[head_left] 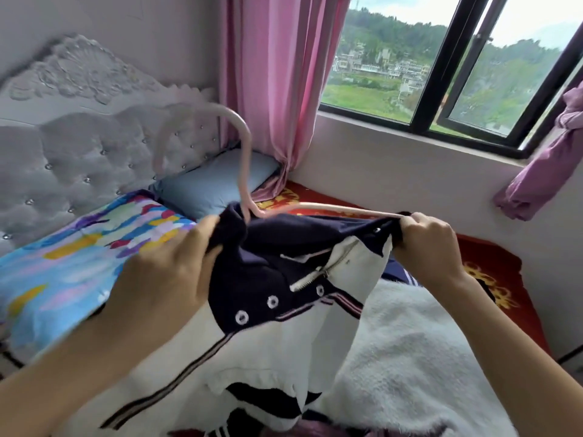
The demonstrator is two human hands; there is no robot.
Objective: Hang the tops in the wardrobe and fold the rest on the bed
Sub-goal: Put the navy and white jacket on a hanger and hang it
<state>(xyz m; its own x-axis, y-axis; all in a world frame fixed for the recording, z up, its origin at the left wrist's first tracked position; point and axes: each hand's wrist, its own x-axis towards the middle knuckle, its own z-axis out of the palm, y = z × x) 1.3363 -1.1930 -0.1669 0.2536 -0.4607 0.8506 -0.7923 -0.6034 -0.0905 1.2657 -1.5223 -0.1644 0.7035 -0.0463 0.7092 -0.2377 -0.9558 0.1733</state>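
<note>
A white top with a navy sailor collar, snap buttons and a zip hangs between my hands above the bed. A pale pink hanger sticks out of its neck, hook curving up and one arm running right along the collar. My left hand grips the collar's left side, fingers curled round the cloth. My right hand pinches the collar's right end together with the hanger's arm tip. The rest of the hanger is hidden inside the top.
A white fluffy garment lies on the bed below the top. A colourful quilt and blue pillow lie by the tufted headboard. The red bedspread meets the wall under the window; pink curtains hang left.
</note>
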